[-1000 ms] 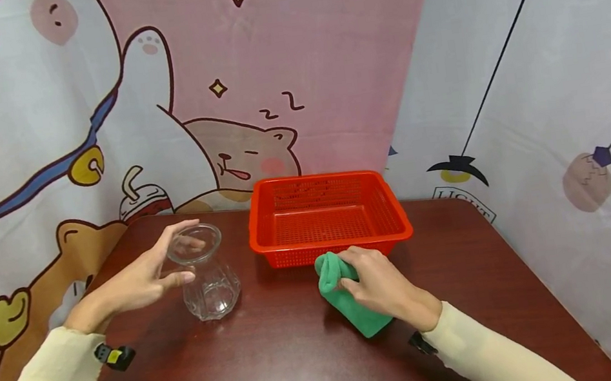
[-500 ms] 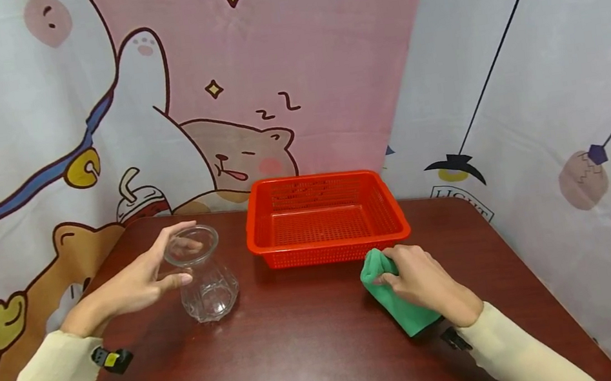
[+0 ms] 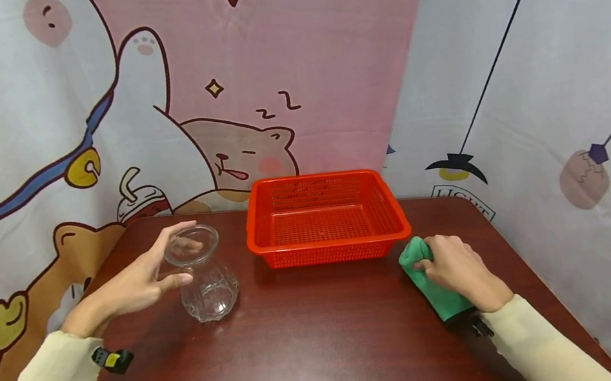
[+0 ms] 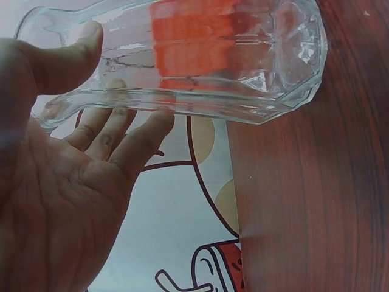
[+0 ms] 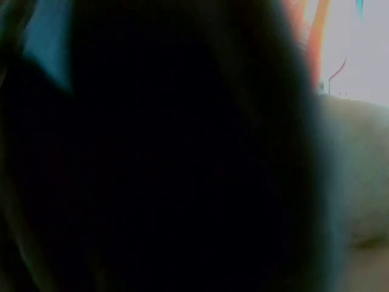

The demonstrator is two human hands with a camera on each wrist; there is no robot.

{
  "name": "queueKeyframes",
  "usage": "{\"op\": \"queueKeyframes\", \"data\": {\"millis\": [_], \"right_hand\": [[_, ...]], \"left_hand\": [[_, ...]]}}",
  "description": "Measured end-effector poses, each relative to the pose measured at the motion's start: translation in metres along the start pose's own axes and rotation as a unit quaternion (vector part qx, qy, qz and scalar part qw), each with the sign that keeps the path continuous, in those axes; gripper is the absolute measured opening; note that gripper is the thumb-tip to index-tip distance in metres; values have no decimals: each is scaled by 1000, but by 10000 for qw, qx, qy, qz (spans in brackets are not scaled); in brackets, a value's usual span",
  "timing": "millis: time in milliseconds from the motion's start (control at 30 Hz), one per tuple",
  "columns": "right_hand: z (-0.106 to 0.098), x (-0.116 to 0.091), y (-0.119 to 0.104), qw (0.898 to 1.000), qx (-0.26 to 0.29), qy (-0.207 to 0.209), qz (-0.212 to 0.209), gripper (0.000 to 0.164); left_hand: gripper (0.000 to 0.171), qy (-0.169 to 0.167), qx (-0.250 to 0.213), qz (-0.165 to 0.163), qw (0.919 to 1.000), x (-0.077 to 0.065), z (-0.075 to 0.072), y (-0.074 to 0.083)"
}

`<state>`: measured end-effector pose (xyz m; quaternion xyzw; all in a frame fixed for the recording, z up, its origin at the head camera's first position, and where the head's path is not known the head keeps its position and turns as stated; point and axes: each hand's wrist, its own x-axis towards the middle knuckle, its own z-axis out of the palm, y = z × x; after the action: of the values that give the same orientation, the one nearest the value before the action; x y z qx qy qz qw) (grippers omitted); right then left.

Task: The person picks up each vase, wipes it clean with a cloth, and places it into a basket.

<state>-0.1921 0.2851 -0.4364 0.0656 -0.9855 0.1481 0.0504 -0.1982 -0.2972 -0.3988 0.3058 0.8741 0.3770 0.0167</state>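
Note:
A clear glass vase (image 3: 209,288) with a flared rim and a faceted base stands upright on the table at the left. My left hand (image 3: 139,280) holds it at the neck, thumb on the near side and fingers behind. In the left wrist view the thumb (image 4: 88,45) lies against the glass of the vase (image 4: 243,103). Right of the basket, my right hand (image 3: 459,266) grips the upper end of a folded green cloth (image 3: 440,298), which lies slanting at the table surface. A dark blur blocks most of the right wrist view.
A red plastic basket (image 3: 332,253) with perforated walls sits at the back middle of the dark reddish-brown table (image 3: 305,353). Behind and beside the table hangs a cartoon-printed curtain (image 3: 321,51). The table's right edge runs close to my right forearm.
My right hand has slid the green cloth to the right along the table, from in front of the basket to beyond its right corner. The left hand and vase hold their place.

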Motion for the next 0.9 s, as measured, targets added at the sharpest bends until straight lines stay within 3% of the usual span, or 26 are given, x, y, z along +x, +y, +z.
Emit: {"op": "queueKeyframes", "data": {"millis": [267,533,733,900], "right_hand": [[-9,6,44,9978,-425,418,298,17],[-2,15,77,9931,-873,609,483,20],[5,17,88,9954,-520,323,735,21],[6,16,87,9954,-354,128,882,36]], "left_hand": [[88,-45,-60,5,10000,1,1,-1],[88,-7,-24,-16,10000,0,0,-1],[88,9,-27,55,10000,1,0,0],[87,0,-3,65,10000,1,0,4]]}}
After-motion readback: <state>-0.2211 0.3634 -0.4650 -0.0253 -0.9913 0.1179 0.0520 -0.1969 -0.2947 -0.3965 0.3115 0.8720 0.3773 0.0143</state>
